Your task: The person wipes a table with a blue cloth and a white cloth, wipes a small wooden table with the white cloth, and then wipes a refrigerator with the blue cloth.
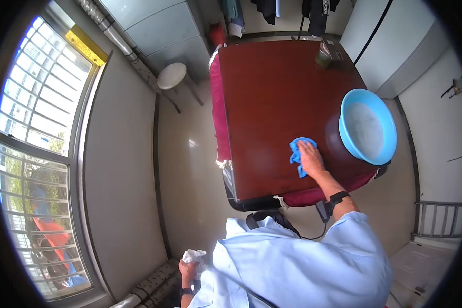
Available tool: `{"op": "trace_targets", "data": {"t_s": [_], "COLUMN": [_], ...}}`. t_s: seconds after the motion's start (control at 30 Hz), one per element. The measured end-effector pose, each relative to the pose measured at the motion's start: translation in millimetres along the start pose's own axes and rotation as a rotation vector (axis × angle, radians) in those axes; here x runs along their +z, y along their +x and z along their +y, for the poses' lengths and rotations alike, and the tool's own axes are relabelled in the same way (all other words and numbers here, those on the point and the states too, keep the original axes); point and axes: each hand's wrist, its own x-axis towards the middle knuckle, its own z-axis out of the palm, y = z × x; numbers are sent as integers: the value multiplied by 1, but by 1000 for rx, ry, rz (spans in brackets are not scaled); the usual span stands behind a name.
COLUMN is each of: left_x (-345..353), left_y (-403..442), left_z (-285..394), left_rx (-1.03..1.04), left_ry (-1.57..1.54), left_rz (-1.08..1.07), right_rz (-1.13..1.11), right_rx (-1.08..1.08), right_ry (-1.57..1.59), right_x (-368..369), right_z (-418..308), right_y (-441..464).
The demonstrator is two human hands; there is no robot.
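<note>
Blue cloth [294, 152] is gripped by the right hand [311, 160], white cloth [195, 254] by the left hand [188, 270]; the table [280, 92] is obstructed at right by a basin [389, 129].

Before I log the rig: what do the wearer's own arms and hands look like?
Right hand and left hand: bare, no gloves. Light-blue right sleeve, ending above the forearm. Black band on the right forearm, dark box beside it, thin dark cable below. Dark left band near the wrist. No readable markings.
</note>
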Motion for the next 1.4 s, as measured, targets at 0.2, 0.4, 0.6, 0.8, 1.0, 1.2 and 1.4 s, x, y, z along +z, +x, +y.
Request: {"op": "trace_targets", "data": {"t_s": [0.2, 0.4, 0.6, 0.8, 1.0, 1.2, 1.4], "left_x": [-12, -7, -18, -28, -58, -106, -128], "left_y": [-20, -4, -13, 27, 122, 243, 338], "left_z": [62, 51, 75, 58, 37, 68, 128], "left_rx": [-1, 30, 145, 89, 120, 117, 293], "left_ry": [6, 203, 143, 278, 205, 180, 42], "left_rz": [11, -12, 66, -26, -142, -278, -291], "right_rz": [149, 227, 105, -55, 62, 12, -22], "right_rx": [436, 525, 462, 184, 52, 85, 322], "right_ry": [-58, -6, 7, 104, 189, 133, 23], "right_x": [5, 27, 58, 78, 105, 88, 64], "right_z": [52, 43, 11, -86, -169, -210, -267], "right_y": [3, 57, 145, 210, 216, 154, 65]}}
